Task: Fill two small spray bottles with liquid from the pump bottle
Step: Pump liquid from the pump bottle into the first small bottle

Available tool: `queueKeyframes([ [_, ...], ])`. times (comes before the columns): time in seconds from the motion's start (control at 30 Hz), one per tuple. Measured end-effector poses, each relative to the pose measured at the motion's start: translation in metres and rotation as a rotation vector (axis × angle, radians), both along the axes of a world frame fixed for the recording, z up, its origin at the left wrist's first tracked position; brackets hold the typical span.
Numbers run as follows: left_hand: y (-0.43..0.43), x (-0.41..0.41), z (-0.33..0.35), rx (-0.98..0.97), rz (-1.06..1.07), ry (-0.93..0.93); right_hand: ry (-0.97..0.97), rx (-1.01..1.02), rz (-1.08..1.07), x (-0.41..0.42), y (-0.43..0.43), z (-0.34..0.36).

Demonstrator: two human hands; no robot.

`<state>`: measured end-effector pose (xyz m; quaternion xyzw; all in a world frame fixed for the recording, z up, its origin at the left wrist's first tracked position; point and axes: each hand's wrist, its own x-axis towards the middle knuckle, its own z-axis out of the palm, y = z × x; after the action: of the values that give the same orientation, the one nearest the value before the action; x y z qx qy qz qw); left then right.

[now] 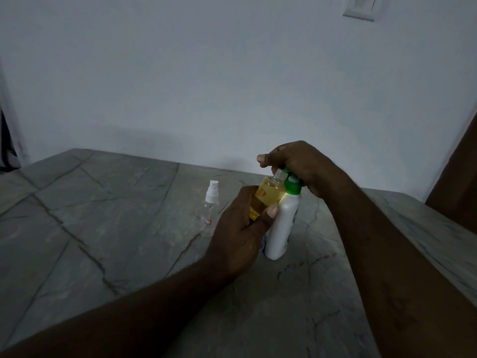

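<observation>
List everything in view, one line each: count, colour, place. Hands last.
pump bottle: one, white with green pump, on the table right of centre
open spray bottle: one, clear with yellow liquid, uncapped, neck beside the green pump
capped spray bottle: one, clear with white sprayer, on the table, left
table: one, grey stone, lower frame
wall: one, pale, behind the table
switch plate: one, white, wall, top right
left hand: one, grips the open spray bottle
right hand: one, curled over the green pump

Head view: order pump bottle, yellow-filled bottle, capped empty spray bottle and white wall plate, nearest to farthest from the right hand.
1. pump bottle, gripped at its top by the right hand.
2. yellow-filled bottle, just left.
3. capped empty spray bottle, farther left.
4. white wall plate, high behind.
</observation>
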<state>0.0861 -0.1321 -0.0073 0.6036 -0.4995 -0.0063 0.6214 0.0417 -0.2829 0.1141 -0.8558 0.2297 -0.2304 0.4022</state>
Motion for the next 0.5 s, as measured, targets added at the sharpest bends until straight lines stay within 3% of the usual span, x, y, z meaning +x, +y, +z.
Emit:
queueKeyframes([
  [0.5,0.0013,-0.0004,0.0008,-0.003,0.004,-0.016,0.003,-0.022,-0.016,-0.0009,0.0042,0.0015],
])
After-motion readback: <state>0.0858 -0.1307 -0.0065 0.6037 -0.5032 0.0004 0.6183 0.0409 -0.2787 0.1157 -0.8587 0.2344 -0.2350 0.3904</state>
